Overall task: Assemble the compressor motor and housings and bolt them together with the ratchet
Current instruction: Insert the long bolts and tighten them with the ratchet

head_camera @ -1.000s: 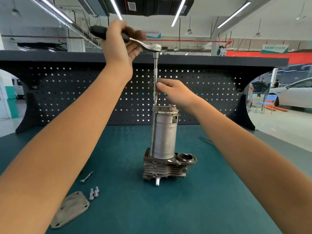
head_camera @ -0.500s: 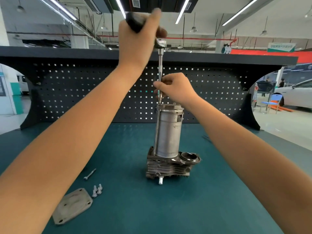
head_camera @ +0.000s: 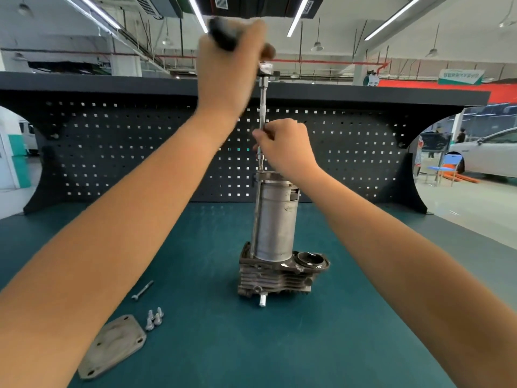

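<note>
A tall grey motor cylinder (head_camera: 275, 222) stands upright on a dark finned housing (head_camera: 275, 278) in the middle of the green bench. Above it rises the ratchet's long extension bar (head_camera: 263, 107), its socket down at the cylinder's top left edge. My left hand (head_camera: 230, 65) is raised high, gripping the ratchet's black handle (head_camera: 222, 35), which looks blurred. My right hand (head_camera: 284, 148) pinches the lower part of the bar just above the cylinder's top.
On the bench at the front left lie a flat grey cover plate (head_camera: 113, 345), three short bolts (head_camera: 154, 320) and one long bolt (head_camera: 142, 290). A black pegboard wall (head_camera: 112, 152) closes the back of the bench. A white car (head_camera: 486, 155) stands far right.
My left hand has swung the ratchet handle from the left round toward me and to the right. My right hand has closed more tightly round the bar. The camera has shifted slightly.
</note>
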